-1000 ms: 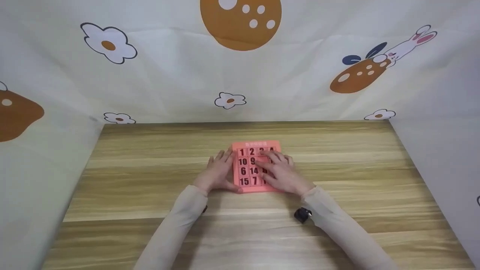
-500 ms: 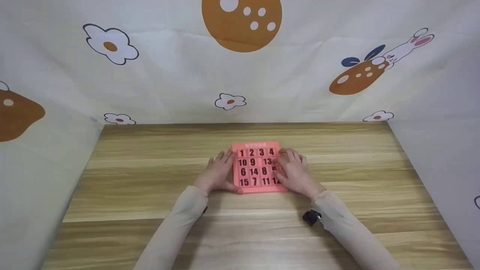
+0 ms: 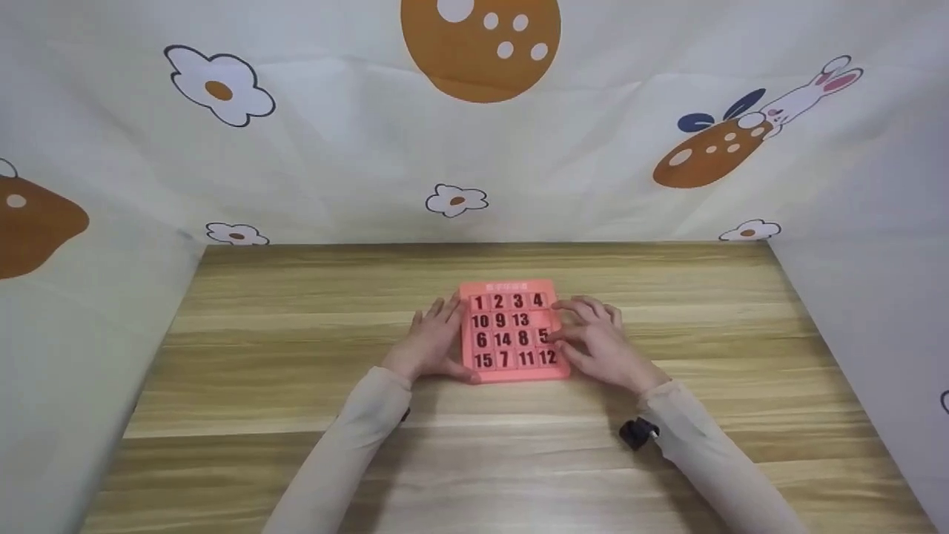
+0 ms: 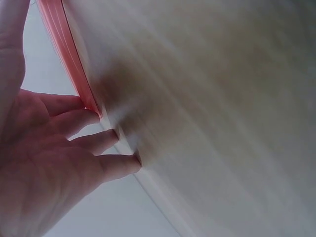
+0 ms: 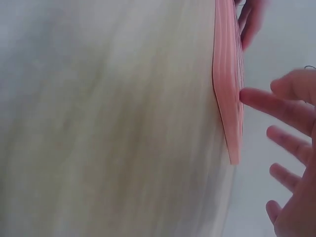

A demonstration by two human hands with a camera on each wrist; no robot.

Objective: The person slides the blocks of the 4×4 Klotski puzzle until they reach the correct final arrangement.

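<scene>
A pink sliding number puzzle (image 3: pixel 511 377) lies flat on the wooden table, its tiles bearing black numbers. The second row reads 10, 9, 13, with a gap at its right end. Just below that gap sits the 5 tile (image 3: pixel 543 336), where a fingertip of my right hand (image 3: pixel 604 345) touches it. The right hand's other fingers spread loosely past the puzzle's right edge. My left hand (image 3: pixel 430 345) rests along the left edge, thumb at the near corner. In the left wrist view, its extended fingers (image 4: pixel 118 167) reach the puzzle's side and the table.
The wood-grain table (image 3: pixel 296 297) extends around the puzzle on all sides. A pale patterned cloth (image 3: pixel 356 133) encloses the back and both sides. A small black device (image 3: pixel 637 432) sits at the right wrist, below the sleeve (image 3: pixel 697 437).
The 13 tile has slid left beside the 9, leaving the gap at the row's right end. My right hand has moved right, off the puzzle's middle. The left hand stays in place.
</scene>
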